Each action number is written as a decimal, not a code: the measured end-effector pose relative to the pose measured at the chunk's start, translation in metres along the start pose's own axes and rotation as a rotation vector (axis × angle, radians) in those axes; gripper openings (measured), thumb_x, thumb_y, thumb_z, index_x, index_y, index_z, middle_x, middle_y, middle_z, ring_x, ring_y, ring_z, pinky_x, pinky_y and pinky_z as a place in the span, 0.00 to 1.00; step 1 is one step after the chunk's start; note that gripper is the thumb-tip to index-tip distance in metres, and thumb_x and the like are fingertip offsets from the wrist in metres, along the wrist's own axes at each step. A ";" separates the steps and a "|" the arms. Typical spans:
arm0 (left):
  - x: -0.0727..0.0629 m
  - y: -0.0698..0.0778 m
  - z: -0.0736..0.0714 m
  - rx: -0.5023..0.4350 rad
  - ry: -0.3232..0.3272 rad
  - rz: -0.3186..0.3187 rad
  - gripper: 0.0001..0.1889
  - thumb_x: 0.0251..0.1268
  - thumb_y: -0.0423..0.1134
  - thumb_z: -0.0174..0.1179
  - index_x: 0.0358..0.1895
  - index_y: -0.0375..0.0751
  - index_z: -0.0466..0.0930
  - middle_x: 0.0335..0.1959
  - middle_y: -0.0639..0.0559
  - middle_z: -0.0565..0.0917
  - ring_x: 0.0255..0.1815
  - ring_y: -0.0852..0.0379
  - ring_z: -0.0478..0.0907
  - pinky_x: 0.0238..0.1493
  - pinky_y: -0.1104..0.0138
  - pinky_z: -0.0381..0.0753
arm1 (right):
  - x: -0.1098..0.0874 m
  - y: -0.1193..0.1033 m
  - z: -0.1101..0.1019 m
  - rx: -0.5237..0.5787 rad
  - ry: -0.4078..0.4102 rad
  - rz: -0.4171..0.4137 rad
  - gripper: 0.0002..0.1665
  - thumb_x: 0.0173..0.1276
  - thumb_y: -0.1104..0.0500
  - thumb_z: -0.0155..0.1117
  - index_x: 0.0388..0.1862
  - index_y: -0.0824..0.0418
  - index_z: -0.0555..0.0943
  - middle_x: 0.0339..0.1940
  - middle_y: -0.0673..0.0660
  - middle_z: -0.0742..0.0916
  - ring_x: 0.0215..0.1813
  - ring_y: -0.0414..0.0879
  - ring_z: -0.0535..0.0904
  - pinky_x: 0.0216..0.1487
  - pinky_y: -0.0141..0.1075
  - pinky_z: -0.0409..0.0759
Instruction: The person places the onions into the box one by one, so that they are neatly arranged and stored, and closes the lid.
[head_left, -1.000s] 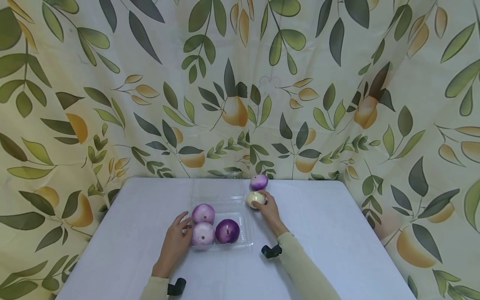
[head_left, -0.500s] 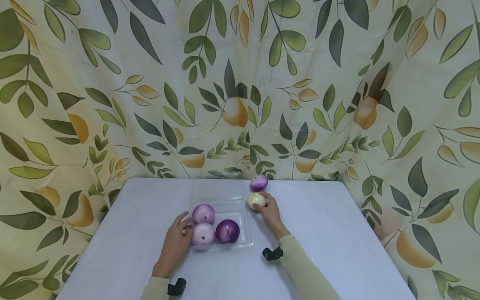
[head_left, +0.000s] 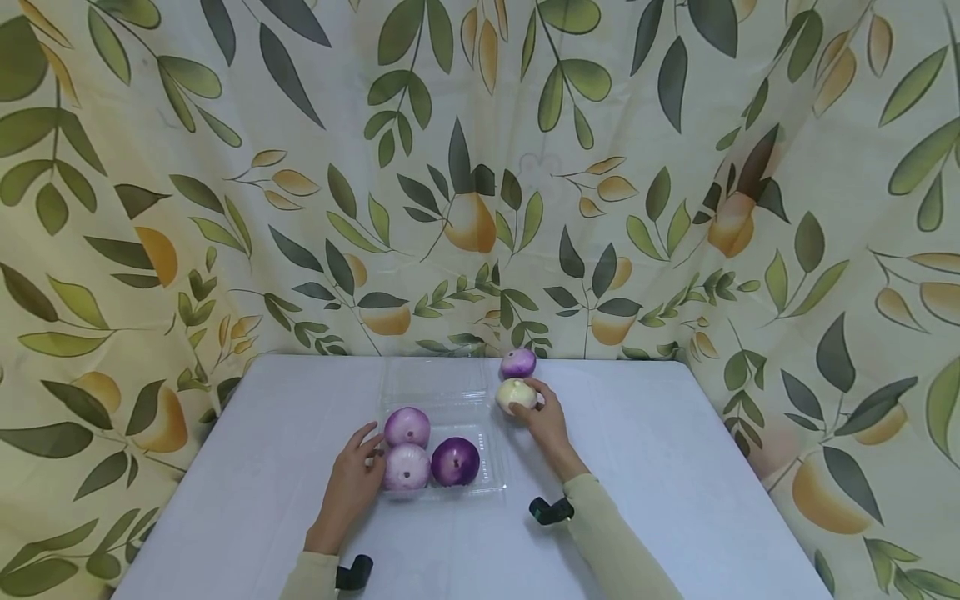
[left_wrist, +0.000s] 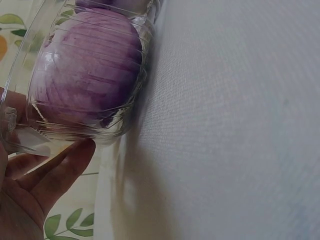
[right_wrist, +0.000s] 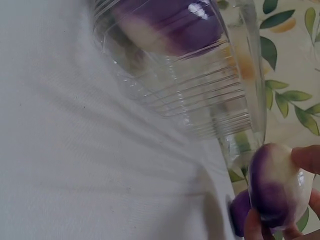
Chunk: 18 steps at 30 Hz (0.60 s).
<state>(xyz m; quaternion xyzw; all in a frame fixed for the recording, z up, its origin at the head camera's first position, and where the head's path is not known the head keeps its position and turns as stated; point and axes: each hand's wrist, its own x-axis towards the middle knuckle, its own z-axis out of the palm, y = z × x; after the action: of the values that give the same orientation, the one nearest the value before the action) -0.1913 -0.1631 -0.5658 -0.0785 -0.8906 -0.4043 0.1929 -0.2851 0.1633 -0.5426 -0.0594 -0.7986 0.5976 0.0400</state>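
Note:
My right hand [head_left: 547, 421] pinches a peeled onion [head_left: 515, 395] between thumb and fingers, to the right of a clear plastic clamshell box [head_left: 491, 458]. In the right wrist view this onion [right_wrist: 272, 187] shows white on one side and purple on the other. My left hand [head_left: 352, 475] rests its loosely bent fingers against the box's left side; a fingertip [left_wrist: 86, 150] touches the ribbed wall. Inside the box sit a pale purple onion [head_left: 407, 467], another purple onion [head_left: 407, 427] behind it, and a dark purple onion [head_left: 455, 462] at the front right.
Just behind the held onion, a purple onion [head_left: 518, 363] lies near the table's back edge. The box's lid [head_left: 435, 379] lies folded open toward the back. A white cloth covers the table [head_left: 637, 467], and a leaf-patterned curtain [head_left: 480, 167] hangs behind it.
My right hand has shifted slightly right and back with the onion in its grip. The left hand and the onions in the box have stayed in place.

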 end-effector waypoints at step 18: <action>0.000 -0.001 0.001 0.028 0.023 0.027 0.17 0.58 0.24 0.57 0.52 0.26 0.82 0.63 0.39 0.77 0.43 0.47 0.87 0.39 0.60 0.87 | -0.017 -0.015 -0.017 0.065 0.009 -0.029 0.36 0.59 0.62 0.70 0.67 0.58 0.71 0.69 0.63 0.74 0.65 0.61 0.73 0.49 0.31 0.76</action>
<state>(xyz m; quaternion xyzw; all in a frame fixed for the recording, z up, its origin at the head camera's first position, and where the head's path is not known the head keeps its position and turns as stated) -0.1920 -0.1635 -0.5668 -0.0834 -0.8927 -0.3902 0.2095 -0.2669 0.1729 -0.5235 -0.0491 -0.7794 0.6222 0.0541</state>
